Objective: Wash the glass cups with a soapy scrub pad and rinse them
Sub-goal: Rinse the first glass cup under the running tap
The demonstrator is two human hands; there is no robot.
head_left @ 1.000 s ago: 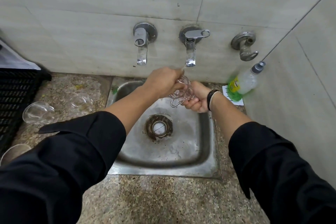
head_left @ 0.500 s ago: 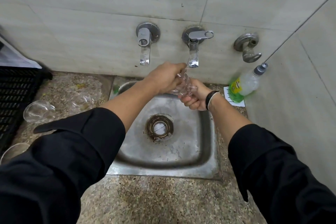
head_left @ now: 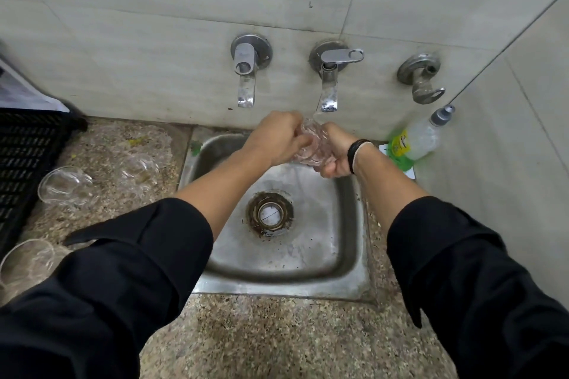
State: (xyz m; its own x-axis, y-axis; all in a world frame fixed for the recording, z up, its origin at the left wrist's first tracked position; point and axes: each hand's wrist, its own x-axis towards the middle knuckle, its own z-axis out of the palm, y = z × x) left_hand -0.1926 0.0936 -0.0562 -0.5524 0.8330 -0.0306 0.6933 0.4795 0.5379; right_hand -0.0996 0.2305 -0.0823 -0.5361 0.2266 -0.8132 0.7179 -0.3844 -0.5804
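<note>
Both hands hold one clear glass cup (head_left: 312, 144) over the steel sink (head_left: 308, 268), under water running from the middle tap (head_left: 328, 92). My left hand (head_left: 277, 138) grips the cup from the left with curled fingers. My right hand (head_left: 337, 154), with a black wristband, grips it from the right and below. Three more glass cups lie on the counter to the left: one (head_left: 63, 186) beside the crate, one (head_left: 138, 171) nearer the sink, one (head_left: 26, 258) at the lower left edge. No scrub pad is in view.
A dish soap bottle (head_left: 421, 137) leans in the right corner against the wall. A black plastic crate (head_left: 26, 160) stands at the far left. Another tap (head_left: 246, 83) and a wall valve (head_left: 421, 77) flank the running one. The speckled stone counter (head_left: 277, 341) surrounds the sink.
Both hands lifted the cup a little and brought it closer under the spout. The cup has turned between the hands and the water now runs onto it.
</note>
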